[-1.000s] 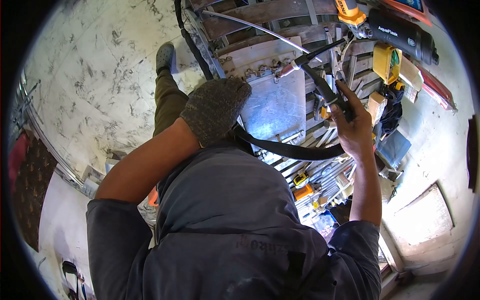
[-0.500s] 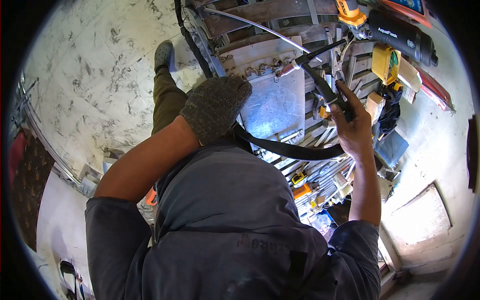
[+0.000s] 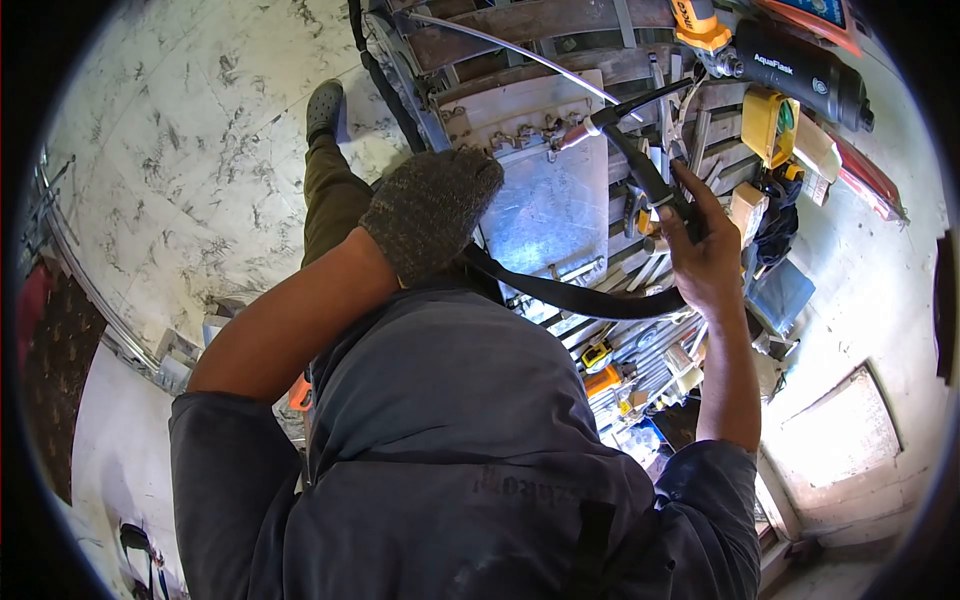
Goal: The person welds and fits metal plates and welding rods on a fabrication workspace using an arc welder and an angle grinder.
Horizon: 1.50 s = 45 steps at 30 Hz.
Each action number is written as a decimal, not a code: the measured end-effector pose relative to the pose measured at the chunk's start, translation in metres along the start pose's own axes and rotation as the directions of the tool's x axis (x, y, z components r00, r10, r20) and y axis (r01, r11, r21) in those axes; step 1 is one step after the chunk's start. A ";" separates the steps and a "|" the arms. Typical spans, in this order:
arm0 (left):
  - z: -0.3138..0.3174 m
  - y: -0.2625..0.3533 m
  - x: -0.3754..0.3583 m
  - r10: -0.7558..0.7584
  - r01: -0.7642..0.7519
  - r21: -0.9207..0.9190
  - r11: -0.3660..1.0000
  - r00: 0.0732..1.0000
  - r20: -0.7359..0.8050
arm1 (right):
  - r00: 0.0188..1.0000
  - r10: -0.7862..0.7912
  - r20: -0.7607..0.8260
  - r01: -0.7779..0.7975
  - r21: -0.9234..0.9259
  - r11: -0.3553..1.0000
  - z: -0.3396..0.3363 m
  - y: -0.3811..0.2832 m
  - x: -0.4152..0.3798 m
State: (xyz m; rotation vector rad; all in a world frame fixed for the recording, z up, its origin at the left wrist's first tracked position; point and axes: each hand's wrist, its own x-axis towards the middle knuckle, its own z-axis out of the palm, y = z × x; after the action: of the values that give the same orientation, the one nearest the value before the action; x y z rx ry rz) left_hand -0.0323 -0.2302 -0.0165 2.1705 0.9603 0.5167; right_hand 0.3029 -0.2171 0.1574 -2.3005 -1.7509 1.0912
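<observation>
My bare right hand [image 3: 706,240] is closed around the black handle of a TIG welding torch [image 3: 640,165]. The torch's pinkish nozzle points down-left, close to the small metal pieces [image 3: 530,135] along the upper part of a metal plate [image 3: 550,205]. From the handle a black sleeved cable [image 3: 590,300] loops back toward my waist. My left hand [image 3: 435,215], in a dark knitted glove, is curled into a fist at the plate's left edge. Whatever it may hold is hidden. A thin metal rod [image 3: 520,52] slants above the plate, its end near the torch head.
The slatted bench carries an orange power tool [image 3: 703,28], a black AquaFlask bottle [image 3: 800,72], a yellow container [image 3: 770,125], a tape measure [image 3: 596,355] and several metal bars. A black hose [image 3: 385,95] runs down its left side. My foot [image 3: 325,108] stands on the marked floor.
Almost nothing differs. Both hands and the torch hold the same places, with only a tiny shift of the view.
</observation>
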 end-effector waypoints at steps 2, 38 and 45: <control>0.000 0.000 0.000 -0.016 0.016 -0.006 1.000 0.999 0.033 | 1.000 0.007 0.008 -0.007 -0.011 1.000 -0.002 -0.002 0.002; 0.011 -0.006 -0.008 -0.003 0.004 0.030 1.000 1.000 -0.014 | 0.993 -0.118 0.004 0.116 -0.197 0.973 -0.004 -0.025 0.003; 0.005 -0.003 -0.009 0.006 -0.005 0.016 1.000 0.998 -0.055 | 0.999 0.033 0.000 -0.031 -0.306 0.951 -0.009 -0.017 0.001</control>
State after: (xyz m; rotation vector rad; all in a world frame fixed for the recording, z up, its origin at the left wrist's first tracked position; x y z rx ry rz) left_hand -0.0366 -0.2381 -0.0227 2.1839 0.9916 0.5753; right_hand 0.2938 -0.2070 0.1711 -2.5053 -2.0187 0.8823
